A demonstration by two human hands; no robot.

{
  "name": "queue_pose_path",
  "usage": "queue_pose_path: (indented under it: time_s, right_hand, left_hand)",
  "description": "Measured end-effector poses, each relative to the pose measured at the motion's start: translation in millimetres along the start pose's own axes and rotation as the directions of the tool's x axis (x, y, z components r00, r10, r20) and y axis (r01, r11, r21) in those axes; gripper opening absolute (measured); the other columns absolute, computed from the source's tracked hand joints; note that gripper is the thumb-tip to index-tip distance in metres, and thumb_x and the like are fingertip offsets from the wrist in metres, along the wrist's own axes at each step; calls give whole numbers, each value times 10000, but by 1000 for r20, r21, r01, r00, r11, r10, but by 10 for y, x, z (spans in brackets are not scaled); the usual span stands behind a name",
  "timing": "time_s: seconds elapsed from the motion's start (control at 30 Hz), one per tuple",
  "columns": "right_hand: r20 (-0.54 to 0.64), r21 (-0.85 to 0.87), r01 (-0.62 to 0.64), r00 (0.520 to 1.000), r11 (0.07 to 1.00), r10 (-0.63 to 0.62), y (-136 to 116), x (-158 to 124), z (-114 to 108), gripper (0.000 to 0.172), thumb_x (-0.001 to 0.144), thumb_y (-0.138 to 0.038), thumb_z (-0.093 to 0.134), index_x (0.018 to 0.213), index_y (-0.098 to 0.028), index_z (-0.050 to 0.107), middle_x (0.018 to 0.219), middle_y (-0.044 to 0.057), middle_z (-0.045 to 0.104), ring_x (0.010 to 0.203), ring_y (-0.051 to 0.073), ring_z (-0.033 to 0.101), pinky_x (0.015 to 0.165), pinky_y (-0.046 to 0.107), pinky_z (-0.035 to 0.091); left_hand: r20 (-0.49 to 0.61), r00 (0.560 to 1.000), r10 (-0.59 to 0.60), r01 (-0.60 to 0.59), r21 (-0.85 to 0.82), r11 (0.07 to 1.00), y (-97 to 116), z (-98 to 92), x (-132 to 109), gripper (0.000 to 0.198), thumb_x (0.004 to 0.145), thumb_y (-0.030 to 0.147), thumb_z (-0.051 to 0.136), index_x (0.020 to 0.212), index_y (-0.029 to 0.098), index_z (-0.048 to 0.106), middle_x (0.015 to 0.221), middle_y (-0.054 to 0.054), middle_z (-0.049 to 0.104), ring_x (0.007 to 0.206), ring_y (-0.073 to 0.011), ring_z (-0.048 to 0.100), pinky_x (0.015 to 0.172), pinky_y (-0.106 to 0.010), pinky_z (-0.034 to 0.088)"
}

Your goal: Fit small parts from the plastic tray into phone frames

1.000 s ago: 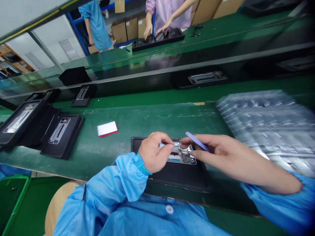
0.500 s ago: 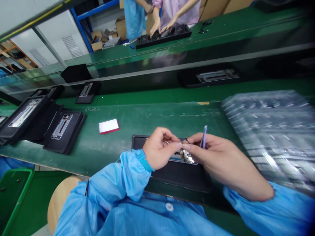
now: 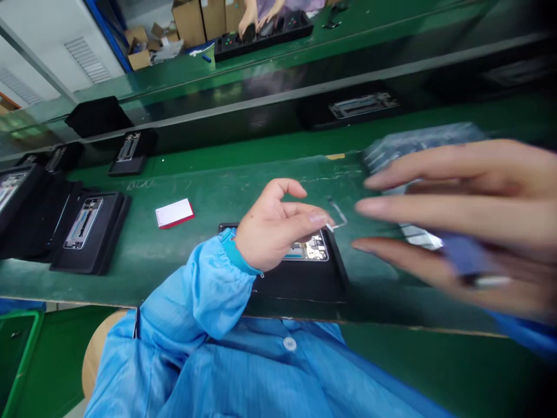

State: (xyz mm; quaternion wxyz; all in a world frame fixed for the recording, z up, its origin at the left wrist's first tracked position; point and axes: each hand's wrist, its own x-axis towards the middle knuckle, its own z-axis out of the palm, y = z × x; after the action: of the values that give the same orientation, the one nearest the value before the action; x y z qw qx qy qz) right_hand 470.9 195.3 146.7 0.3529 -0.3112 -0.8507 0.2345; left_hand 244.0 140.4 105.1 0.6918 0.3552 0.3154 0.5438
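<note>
My left hand (image 3: 276,226) hovers over an opened phone frame (image 3: 310,248), and a thin metal strip (image 3: 338,213) stands at its fingertips. The hand covers the left part of the frame, whose exposed internals show a circuit board. The frame lies in a black tray (image 3: 300,287) on the green bench. My right hand (image 3: 461,215) is near the camera, blurred, to the right of the tray. Its fingers hold a violet pry tool (image 3: 467,255) with a metal end.
Several black trays with phone frames (image 3: 82,223) line the bench to the left, near a white card with a red edge (image 3: 174,213). Stacked clear plastic trays (image 3: 418,145) lie behind my right hand. Across the belt, a co-worker's hands (image 3: 256,20) work at a black tray.
My right hand has moved right and nearer the camera, away from the phone frame, with the violet tool. My hands have parted, and the metal strip now stands clear of the frame.
</note>
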Motion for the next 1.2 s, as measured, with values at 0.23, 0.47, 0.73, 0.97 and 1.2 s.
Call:
queue_pose_path:
  time_s: [0.23, 0.47, 0.73, 0.97, 1.2]
  right_hand:
    - [186, -64, 560, 820, 826, -541, -38, 302, 12, 274, 1131, -346, 616, 1232, -370, 869, 1263, -43, 848, 927, 138, 807, 710, 261, 609]
    - [62, 93, 413, 906, 906, -419, -224, 338, 225, 96, 1073, -261, 736, 1059, -282, 829, 1135, -4, 837, 974, 148, 802, 887, 299, 651]
    - [-32, 159, 331, 943, 930, -330, -200, 290, 484, 138, 1033, -168, 742, 1051, -304, 757, 1101, 3, 799, 952, 166, 764, 856, 328, 643]
    - [105, -281, 339, 941, 898, -323, 436, 5, 588, 57, 1057, -243, 686, 1074, -246, 740, 1153, 79, 820, 968, 235, 799, 824, 365, 647]
    - [404, -370, 457, 863, 809, -303, 1113, -287, 1105, 217, 1038, -162, 563, 1077, -188, 774, 1162, 93, 813, 811, 192, 753, 689, 343, 580]
  left_hand:
    - [73, 994, -80, 79, 19, 997, 121, -22, -77, 759, 724, 540, 1046, 1119, 295, 446, 761, 96, 668, 620, -108, 575, 634, -278, 425]
    - [36, 997, -65, 64, 14, 998, 285, -78, -176, 686, 791, 446, 1018, 1143, 293, 450, 778, 91, 631, 709, -134, 644, 672, -285, 457]
    - [15, 1000, -13, 12, 61, 998, 203, -144, -149, 643, 833, 485, 970, 1143, 289, 442, 764, 87, 621, 703, -136, 627, 683, -287, 466]
    - [-24, 931, 363, -181, 834, 521, -146, -667, -121, 230, 972, 249, 706, 1154, 245, 566, 1135, -73, 738, 1093, -250, 682, 1044, -443, 536]
    - [37, 993, 113, -45, 997, 63, -613, -1028, -175, 349, 971, 255, 719, 1315, 232, 667, 1335, -135, 753, 1395, -365, 584, 1155, -581, 458]
